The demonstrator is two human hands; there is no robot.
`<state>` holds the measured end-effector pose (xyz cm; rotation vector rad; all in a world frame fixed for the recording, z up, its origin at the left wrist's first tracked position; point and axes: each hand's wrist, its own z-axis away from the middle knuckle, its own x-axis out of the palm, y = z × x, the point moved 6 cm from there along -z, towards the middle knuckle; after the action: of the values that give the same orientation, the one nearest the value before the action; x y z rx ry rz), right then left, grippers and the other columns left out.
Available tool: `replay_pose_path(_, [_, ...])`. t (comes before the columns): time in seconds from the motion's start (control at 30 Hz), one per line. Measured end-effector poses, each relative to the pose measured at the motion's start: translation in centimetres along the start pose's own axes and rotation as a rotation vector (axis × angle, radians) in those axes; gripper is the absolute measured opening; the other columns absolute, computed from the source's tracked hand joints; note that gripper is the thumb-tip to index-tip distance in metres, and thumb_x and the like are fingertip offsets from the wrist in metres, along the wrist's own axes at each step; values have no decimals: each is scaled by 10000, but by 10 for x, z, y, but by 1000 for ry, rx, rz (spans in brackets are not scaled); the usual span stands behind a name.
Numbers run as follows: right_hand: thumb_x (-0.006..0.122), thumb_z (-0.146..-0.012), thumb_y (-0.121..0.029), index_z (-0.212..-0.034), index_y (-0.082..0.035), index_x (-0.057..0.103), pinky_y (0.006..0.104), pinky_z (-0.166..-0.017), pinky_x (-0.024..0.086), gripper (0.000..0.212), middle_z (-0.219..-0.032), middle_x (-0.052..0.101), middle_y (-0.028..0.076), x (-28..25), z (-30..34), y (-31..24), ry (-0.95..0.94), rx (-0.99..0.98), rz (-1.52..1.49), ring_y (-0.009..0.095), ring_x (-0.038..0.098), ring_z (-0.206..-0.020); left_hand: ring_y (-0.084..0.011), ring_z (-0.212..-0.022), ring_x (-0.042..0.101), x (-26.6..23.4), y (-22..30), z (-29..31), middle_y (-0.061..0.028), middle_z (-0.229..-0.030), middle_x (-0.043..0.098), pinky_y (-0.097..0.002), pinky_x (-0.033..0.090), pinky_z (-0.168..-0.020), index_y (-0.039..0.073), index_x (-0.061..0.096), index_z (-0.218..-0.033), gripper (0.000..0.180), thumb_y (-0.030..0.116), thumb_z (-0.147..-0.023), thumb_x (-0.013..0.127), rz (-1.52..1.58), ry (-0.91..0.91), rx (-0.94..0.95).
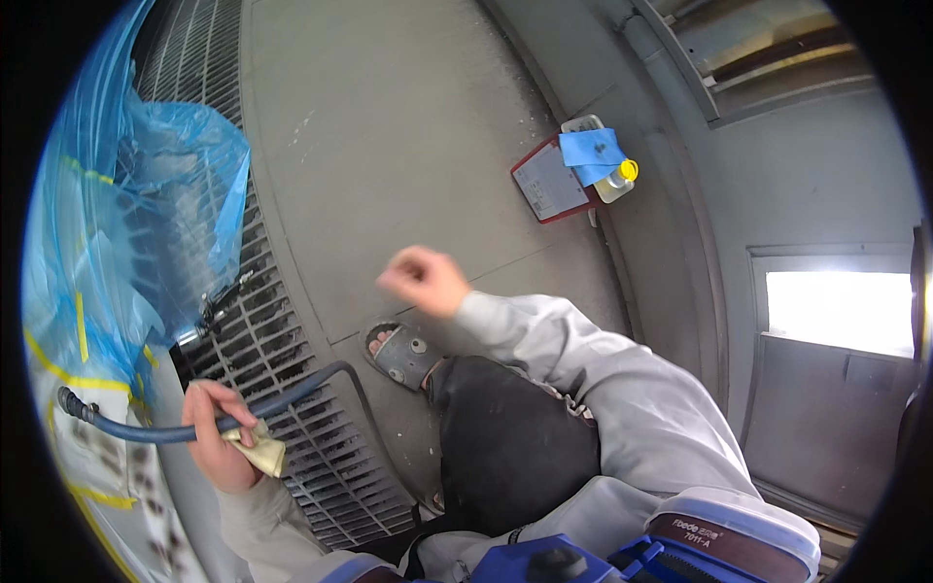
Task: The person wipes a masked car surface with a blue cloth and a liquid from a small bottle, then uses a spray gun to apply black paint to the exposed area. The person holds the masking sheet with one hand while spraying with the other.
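Note:
My left hand [220, 439] is closed around a blue air hose [292, 393]. A folded pale yellow cloth [259, 451] is tucked in the same hand, below the hose. The hose ends in a dark coupling [76, 404] left of the hand; its other side bends away over the floor grate. My right hand [428, 282] hangs above the floor in front of me, fingers loosely curled, nothing visible in them. Beyond the left hand, a dark metal tool [220, 307], its kind unclear, is by the blue plastic film [185, 185].
Metal floor grating [258, 340] runs along the left. Taped, masked panels [107, 437] stand beside it. By the right wall lie a red clipboard [551, 183] with paper, and a tray holding a blue cloth [591, 155] and a yellow-capped bottle [622, 175]. My sandalled foot [408, 357] is below the right hand.

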<state>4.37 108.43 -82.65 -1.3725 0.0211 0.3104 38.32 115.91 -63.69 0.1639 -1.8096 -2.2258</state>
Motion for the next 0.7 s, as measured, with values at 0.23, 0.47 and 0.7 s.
replay_pose_path(0.23, [1011,-645,-509,-1644,22,218,486,-1152,444,1382,-1477,495,283,-264,81,147,1158,406,314,379,527,-1371,-76,-481,408,5,14,20,-77,-633,568,-204,315,-467,9,568,-947,382,289,-1160,421,-108,-38,66])
replay_pose_path(0.47, [1025,-644,-312,-1631,15,170,461,-1157,474,1346,-1550,460,265,-317,35,151,985,173,-61,366,531,-1399,-77,-485,405,7,28,15,-75,-633,559,-202,320,-470,12,577,-942,404,317,-1161,430,-207,-8,102])
replay_pose_path(0.7, [1020,-648,-233,-1591,10,232,449,-1048,539,1252,-1429,559,205,-325,14,165,1076,224,-115,303,603,-1274,-78,-501,426,4,36,32,-67,-643,553,-206,317,-468,15,572,-945,384,295,-1161,423,-205,-68,121])
